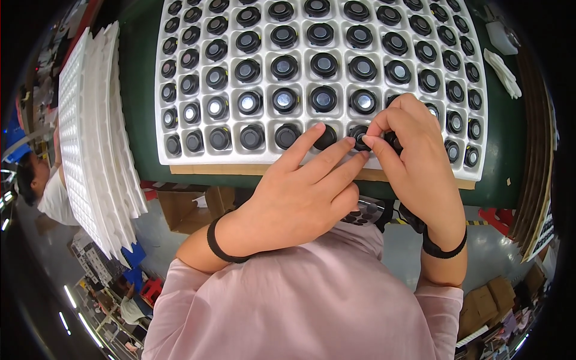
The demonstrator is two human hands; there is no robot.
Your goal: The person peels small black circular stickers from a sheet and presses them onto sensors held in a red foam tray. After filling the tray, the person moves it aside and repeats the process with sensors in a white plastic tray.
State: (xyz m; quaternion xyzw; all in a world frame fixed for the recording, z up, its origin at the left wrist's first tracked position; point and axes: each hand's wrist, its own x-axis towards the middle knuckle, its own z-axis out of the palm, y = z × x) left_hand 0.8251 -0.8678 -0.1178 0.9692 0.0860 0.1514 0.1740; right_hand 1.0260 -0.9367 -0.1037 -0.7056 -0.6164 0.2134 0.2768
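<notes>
A white moulded tray (318,157) holds rows of round black parts (284,67), one to a pocket. Most have a grey or silvery disc on top, while several in the nearest row look plain black. My left hand (300,195) lies over the tray's near edge with fingers stretched out, their tips by two near-row parts. My right hand (420,162) is closed, thumb and forefinger pinched together at the rim of a black part (359,137) in that row. Whatever is between those fingertips is too small to tell. The right hand hides some neighbouring pockets.
A dark green table (144,120) bears the tray, with cardboard (240,170) under its near edge. A stack of white trays (99,132) stands at the left. On the right are a white cloth (503,73) and stacked brown sheets (537,150). Another person (51,192) is far left.
</notes>
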